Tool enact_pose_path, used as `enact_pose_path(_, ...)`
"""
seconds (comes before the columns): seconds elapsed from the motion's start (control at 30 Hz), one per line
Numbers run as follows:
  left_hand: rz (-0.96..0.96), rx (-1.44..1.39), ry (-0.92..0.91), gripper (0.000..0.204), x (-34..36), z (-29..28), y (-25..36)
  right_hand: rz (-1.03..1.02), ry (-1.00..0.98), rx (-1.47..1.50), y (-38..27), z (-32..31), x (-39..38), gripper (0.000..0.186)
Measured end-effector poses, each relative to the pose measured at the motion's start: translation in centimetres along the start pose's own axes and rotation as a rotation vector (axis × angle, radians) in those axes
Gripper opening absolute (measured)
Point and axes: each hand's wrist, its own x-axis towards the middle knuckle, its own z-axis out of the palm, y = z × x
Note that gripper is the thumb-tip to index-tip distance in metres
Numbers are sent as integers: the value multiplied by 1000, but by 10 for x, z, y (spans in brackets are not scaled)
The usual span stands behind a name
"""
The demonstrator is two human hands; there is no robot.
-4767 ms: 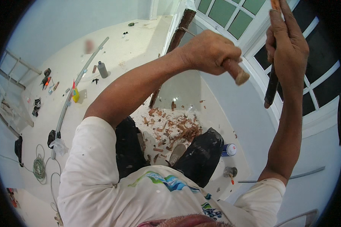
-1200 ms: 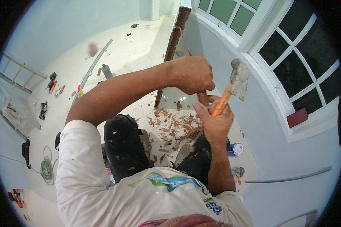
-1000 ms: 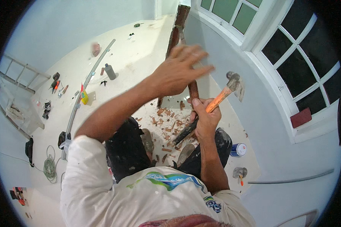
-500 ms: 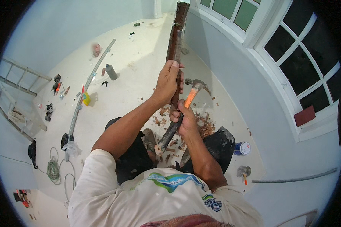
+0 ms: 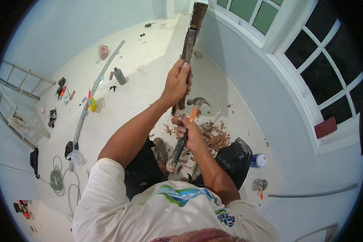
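My left hand (image 5: 177,82) is wrapped round what looks like a chisel (image 5: 190,39). Its flat, dark blade points away from me along a rough brown wooden edge (image 5: 199,15). Below that fist, brown wood reaches down toward my right hand (image 5: 192,134), whose fingers are closed on a claw hammer (image 5: 195,112). The hammer has an orange neck and a dark grip, head up and handle slanting down to the left. A small brown piece (image 5: 176,120) shows at my right fingertips; whether they pinch it I cannot tell. Wood chips (image 5: 214,136) lie beneath my hands, between my knees.
A blue-and-white can (image 5: 259,160) stands by my right knee, near a putty-covered tool (image 5: 260,185). Leftward on the floor are a long metal channel (image 5: 97,82), a grey bottle (image 5: 119,76), a yellow bottle (image 5: 92,104) and coiled cable (image 5: 57,180). A windowed wall rises at right.
My right hand and the hammer have moved down and slightly left, away from my left hand. The left hand has shifted slightly up and left, and the blade shows more clearly against the wood.
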Motion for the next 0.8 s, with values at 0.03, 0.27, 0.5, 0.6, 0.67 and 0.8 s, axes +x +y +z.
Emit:
enact_pose_path(0.03,-6,-22,1,30,1,-1,-2,25,-5,11,5,-8,1,20)
enact_pose_path(0.27,55,37,28,31,13,-2,0,238,70,77,22,-18,1,21)
enact_pose_path(0.5,84,6,23,33,27,-10,-21,287,355,376,47,-24,7,17)
enact_pose_path(0.6,101,-40,24,33,31,-5,-28,216,180,382,34,-18,11,24)
enact_pose_path(0.67,101,-53,32,33,28,-6,-32,387,-436,484,0,9,7,27)
enact_pose_path(0.8,138,-9,41,33,29,-3,-25,335,-515,621,-3,34,-17,27)
